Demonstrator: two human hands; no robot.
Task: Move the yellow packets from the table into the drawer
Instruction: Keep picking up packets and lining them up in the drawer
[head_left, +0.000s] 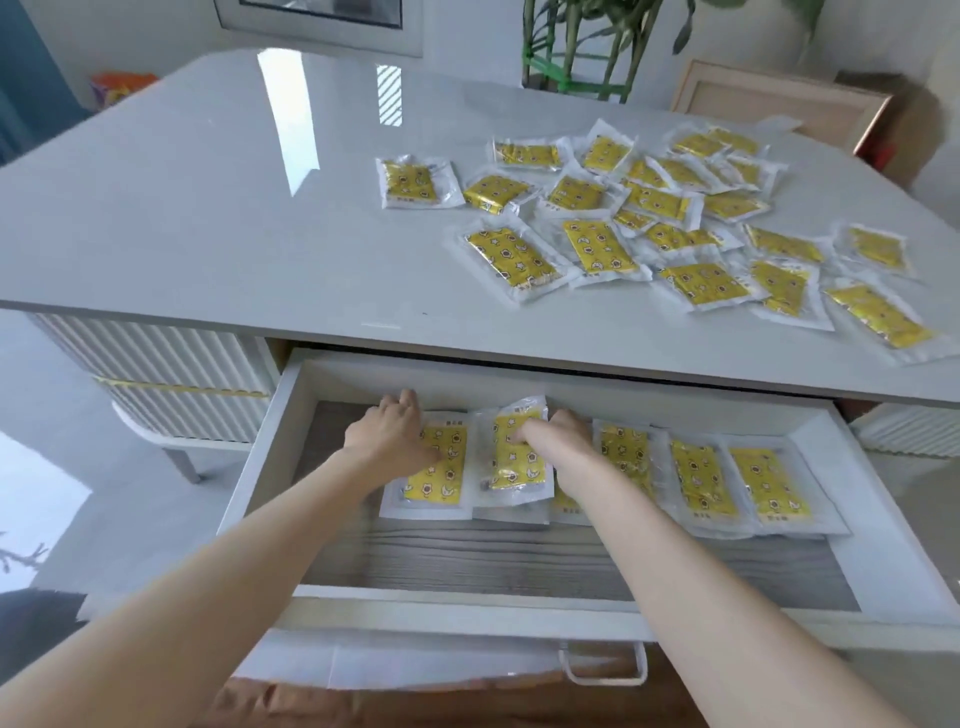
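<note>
Several yellow packets in clear wrappers lie scattered over the right half of the white table. Below its front edge the drawer is pulled out, with a row of yellow packets lying side by side at its back. My left hand rests flat on the leftmost packet, fingers reaching toward the drawer's back wall. My right hand grips the second packet, whose far end is tilted up. My right wrist hides part of a third packet.
The drawer's front half shows bare grey wood-grain bottom. A white handle hangs on the drawer front. A potted plant and a wooden frame stand behind the table. A ribbed white cabinet is to the drawer's left.
</note>
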